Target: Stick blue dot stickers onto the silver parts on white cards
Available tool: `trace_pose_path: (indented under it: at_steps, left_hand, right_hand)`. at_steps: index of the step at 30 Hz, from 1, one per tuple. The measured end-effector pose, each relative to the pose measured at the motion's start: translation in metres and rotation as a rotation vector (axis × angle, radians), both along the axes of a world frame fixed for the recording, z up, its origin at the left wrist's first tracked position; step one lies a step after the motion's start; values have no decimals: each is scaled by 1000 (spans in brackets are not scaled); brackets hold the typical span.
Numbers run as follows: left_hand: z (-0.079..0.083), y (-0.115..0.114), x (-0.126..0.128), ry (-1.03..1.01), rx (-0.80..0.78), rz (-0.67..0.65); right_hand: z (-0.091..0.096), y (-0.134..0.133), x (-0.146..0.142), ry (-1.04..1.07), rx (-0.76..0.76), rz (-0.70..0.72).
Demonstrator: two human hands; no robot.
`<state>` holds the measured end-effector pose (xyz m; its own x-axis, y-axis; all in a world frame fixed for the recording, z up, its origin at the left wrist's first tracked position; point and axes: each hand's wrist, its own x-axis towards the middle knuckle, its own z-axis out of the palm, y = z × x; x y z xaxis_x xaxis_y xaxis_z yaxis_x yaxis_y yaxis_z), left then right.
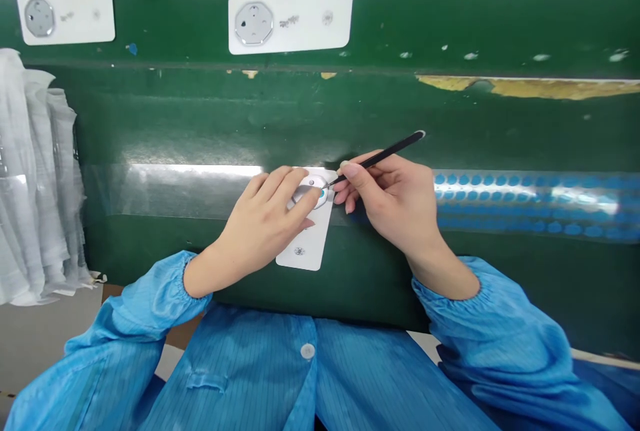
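A white rectangular panel (313,241) with rounded corners lies on the green mat, an octagonal grey disc (300,191) at its far end. My left hand (265,218) rests over the panel with fingers stretched out, partly covering the disc. Its index fingertip is beside a small blue dot (323,194) on the disc. My right hand (400,201) pinches black tweezers (395,149) like a pen. Their fine tip reaches the edge of the disc near the blue dot; whether it touches the dot I cannot tell.
Clear film (165,191) runs across the green mat (200,111); on the right it carries rows of blue dots (500,188). Two similar white panels (310,18) lie at the back. Translucent plastic sleeves (40,184) are stacked at left. Yellow torn patches (540,88) mark a seam.
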<state>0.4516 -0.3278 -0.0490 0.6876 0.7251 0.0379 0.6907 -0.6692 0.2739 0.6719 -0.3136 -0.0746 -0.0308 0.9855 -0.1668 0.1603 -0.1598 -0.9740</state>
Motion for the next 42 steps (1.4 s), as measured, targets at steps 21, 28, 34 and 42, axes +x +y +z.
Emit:
trace_pose_path:
  at_steps: [21, 28, 34, 42]
  left_hand:
    - [12, 15, 13, 129, -145, 161]
    - [7, 39, 10, -128, -391, 235]
    - [4, 42, -13, -1165, -1084, 457]
    - [0, 48, -11, -1639, -1175, 739]
  right_hand:
    - [2, 97, 30, -553, 616, 114]
    - [-28, 228, 18, -850, 247, 219]
    - [8, 214, 19, -507, 151, 105]
    - [10, 94, 18, -415, 128, 77]
